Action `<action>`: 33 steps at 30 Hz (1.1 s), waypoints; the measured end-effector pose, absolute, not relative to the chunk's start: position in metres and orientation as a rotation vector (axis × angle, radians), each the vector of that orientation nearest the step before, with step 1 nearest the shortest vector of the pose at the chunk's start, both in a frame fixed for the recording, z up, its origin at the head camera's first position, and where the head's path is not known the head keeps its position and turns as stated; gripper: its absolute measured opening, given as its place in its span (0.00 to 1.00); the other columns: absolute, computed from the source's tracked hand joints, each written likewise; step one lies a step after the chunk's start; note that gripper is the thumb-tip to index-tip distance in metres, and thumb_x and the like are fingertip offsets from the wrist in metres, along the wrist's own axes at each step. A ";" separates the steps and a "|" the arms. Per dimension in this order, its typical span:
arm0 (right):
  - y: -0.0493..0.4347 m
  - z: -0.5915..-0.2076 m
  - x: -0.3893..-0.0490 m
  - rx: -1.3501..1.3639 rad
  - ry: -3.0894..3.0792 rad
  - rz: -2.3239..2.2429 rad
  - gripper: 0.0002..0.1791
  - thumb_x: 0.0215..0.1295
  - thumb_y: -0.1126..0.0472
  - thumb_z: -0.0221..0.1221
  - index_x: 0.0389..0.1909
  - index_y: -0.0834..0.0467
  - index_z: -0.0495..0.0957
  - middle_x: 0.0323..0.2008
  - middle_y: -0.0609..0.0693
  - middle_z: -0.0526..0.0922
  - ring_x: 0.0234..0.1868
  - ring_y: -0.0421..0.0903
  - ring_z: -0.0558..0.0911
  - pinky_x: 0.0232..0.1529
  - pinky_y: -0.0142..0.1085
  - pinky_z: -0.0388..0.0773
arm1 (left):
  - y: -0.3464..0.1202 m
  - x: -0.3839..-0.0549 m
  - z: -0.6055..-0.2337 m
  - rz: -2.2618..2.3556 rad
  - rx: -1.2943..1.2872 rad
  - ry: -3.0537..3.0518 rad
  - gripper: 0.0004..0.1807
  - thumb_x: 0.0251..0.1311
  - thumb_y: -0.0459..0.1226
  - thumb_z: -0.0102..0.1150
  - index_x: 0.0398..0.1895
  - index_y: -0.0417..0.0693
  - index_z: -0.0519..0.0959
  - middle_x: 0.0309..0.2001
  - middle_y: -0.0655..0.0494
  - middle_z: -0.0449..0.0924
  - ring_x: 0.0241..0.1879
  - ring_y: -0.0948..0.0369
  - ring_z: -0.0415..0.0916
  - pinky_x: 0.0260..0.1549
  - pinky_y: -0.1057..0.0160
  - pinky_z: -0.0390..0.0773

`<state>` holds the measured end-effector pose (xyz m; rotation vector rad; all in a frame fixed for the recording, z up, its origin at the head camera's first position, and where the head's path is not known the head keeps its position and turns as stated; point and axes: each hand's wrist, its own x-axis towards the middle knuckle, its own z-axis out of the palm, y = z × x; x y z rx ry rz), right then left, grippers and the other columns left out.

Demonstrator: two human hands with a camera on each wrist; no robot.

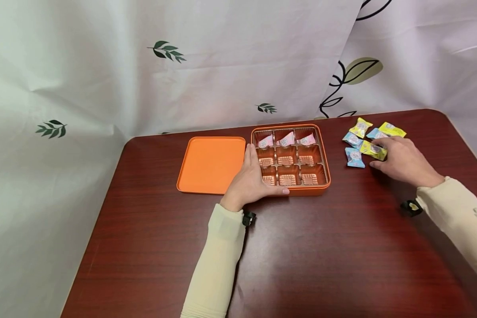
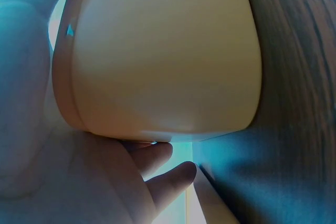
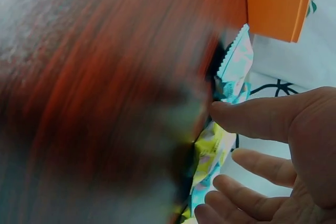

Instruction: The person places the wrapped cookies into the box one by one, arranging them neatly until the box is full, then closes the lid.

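Observation:
An orange box (image 1: 299, 191) holds a copper-coloured divided tray (image 1: 287, 159). Its back row has three pink wrapped candies (image 1: 287, 139), one per compartment; the middle and front compartments hold nothing. My left hand (image 1: 249, 183) rests against the box's front left corner, straight fingers along the left side and thumb along the front wall. To the right, my right hand (image 1: 403, 160) reaches over loose candies, nearest a yellow wrapped candy (image 1: 373, 150). Thumb and fingers are spread apart in the right wrist view, with the candies beyond them. A blue wrapped candy (image 1: 355, 157) lies just left.
An orange lid (image 1: 212, 164) lies flat left of the box. Other loose candies include a yellow one (image 1: 361, 127) at the back and a blue one (image 1: 352, 139). The dark red wooden table (image 1: 322, 256) meets a leaf-patterned white cloth (image 1: 222, 79) behind.

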<state>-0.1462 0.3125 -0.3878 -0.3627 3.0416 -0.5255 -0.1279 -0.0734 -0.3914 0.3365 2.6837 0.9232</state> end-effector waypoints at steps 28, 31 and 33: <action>0.322 -0.393 -0.158 -0.335 2.988 -0.530 0.25 0.57 0.67 0.66 0.54 0.76 0.74 0.47 0.74 0.79 0.43 0.65 0.75 0.46 0.61 0.71 | -0.072 -0.128 -0.391 0.915 0.322 2.687 0.84 0.35 0.69 0.76 0.80 0.45 0.24 0.81 0.50 0.20 0.79 0.56 0.38 0.64 0.56 0.69; 0.321 -0.393 -0.157 -0.344 2.994 -0.526 0.25 0.57 0.68 0.66 0.54 0.77 0.74 0.47 0.75 0.78 0.45 0.67 0.76 0.47 0.63 0.70 | -0.072 -0.128 -0.392 0.917 0.326 2.688 0.85 0.35 0.69 0.76 0.80 0.45 0.24 0.81 0.50 0.20 0.79 0.56 0.37 0.64 0.56 0.69; 0.321 -0.393 -0.157 -0.348 2.993 -0.518 0.25 0.58 0.69 0.65 0.54 0.77 0.73 0.47 0.75 0.78 0.47 0.68 0.75 0.49 0.63 0.70 | -0.072 -0.129 -0.392 0.920 0.327 2.689 0.85 0.35 0.69 0.76 0.80 0.45 0.24 0.81 0.50 0.20 0.79 0.57 0.36 0.64 0.56 0.69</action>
